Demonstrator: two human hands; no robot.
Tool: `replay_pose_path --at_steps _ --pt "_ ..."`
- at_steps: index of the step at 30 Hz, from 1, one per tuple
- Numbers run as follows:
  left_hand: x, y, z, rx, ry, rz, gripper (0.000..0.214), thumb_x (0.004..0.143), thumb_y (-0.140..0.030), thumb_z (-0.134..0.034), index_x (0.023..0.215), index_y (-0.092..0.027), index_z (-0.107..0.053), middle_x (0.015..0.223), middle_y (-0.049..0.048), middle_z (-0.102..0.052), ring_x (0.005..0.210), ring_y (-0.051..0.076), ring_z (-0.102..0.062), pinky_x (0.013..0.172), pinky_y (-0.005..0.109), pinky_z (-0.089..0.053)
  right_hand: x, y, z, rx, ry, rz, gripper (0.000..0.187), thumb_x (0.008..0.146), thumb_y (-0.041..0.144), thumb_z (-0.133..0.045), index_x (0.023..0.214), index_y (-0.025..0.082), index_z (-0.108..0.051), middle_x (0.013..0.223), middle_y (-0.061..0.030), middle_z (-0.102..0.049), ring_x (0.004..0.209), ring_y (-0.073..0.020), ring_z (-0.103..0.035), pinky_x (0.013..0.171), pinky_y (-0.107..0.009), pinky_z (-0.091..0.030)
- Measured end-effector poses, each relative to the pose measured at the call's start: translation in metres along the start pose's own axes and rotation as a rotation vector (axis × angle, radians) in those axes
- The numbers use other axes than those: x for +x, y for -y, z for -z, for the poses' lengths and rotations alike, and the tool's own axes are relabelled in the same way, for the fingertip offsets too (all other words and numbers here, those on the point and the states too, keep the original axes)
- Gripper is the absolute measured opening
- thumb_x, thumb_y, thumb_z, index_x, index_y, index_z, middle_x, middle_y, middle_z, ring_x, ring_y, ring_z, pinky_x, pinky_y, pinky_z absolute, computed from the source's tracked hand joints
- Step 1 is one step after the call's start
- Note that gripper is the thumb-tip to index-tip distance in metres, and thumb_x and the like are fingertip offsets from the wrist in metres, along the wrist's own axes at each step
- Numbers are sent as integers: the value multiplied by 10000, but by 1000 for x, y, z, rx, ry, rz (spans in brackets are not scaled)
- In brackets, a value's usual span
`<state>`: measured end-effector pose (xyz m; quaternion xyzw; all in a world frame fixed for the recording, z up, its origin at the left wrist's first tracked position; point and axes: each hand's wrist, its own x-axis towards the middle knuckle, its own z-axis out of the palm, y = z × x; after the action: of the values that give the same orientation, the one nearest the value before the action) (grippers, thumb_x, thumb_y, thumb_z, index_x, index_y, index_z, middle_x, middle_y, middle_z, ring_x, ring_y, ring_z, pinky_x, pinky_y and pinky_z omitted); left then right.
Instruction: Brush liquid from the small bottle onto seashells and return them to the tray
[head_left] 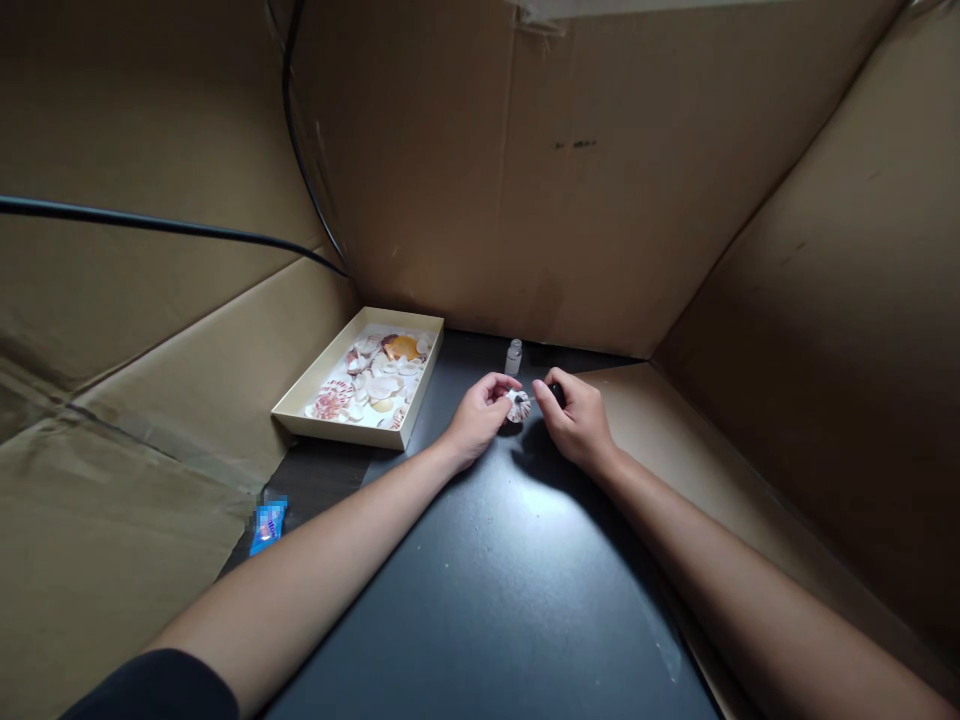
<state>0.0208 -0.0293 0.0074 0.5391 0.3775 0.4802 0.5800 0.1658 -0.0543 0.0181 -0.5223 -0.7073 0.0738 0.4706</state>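
Between the fingertips of my left hand (481,412) is a small seashell (518,405), whitish with dark ribs fanning out from its middle. My right hand (576,415) is closed around a small brush with a black handle (557,393). The brush's thin stem points left at the shell, its tip at or very near the dark spot there; contact is too small to make out. Just behind my left fingers stands a small clear glass bottle (514,357), upright and without a cap, holding something whitish.
A shallow cream box (367,434) with several assorted shells (382,385) stands to the left on the dark tabletop (480,600). A blue wrapper (268,525) lies near my left forearm. Cardboard walls (585,200) enclose the table, and a black cable (165,225) crosses at upper left.
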Motion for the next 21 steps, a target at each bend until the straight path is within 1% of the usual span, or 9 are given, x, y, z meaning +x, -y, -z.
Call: replay_pose_path --at_steps 2,6,9,12,15,17,21 --pt "0 0 0 0 -1 -3 196 708 -68 -505 870 -134 -593 704 -17 -555 605 71 -488 558 184 -385 0 0 0 16 -11 12 303 905 386 -475 667 204 -433 593 33 -444 556 -109 -398 563 -246 -304" --pt "0 0 0 -15 4 -4 187 712 -73 -511 872 -135 -583 703 -19 -557 609 70 -497 561 183 -387 0 -1 0 -23 20 -2 314 899 391 -486 653 203 -433 571 36 -434 542 -109 -392 550 -249 -290" --pt "0 0 0 -20 6 -2 180 715 -77 -518 873 -136 -579 698 -21 -555 600 67 -495 552 182 -381 0 -1 0 6 -9 9 308 904 388 -475 660 204 -431 588 33 -445 553 -110 -397 560 -247 -304" --pt "0 0 0 -27 6 1 180 718 -76 -521 880 -135 -573 695 -23 -548 595 66 -494 550 181 -385 0 -1 -1 6 3 8 303 903 387 -478 665 204 -435 593 32 -450 555 -110 -399 560 -246 -304" --pt "0 1 0 -45 -9 17 184 712 -76 -541 884 -140 -557 689 -32 -536 591 66 -501 542 178 -386 0 -2 -1 -8 8 -15 319 901 394 -480 650 204 -430 574 35 -437 546 -111 -392 554 -250 -297" --pt "1 1 -1 -53 -23 25 189 708 -73 -552 884 -142 -546 686 -38 -526 585 62 -498 537 175 -383 0 -2 -1 12 -7 -13 311 904 394 -475 660 205 -435 584 33 -444 554 -112 -395 560 -248 -307" --pt "1 1 -1 -60 -40 38 201 711 -69 -559 897 -140 -532 693 -40 -523 582 58 -497 539 174 -390 0 -2 -1 24 8 -15 304 906 393 -475 671 204 -447 592 33 -449 561 -113 -398 563 -247 -309"
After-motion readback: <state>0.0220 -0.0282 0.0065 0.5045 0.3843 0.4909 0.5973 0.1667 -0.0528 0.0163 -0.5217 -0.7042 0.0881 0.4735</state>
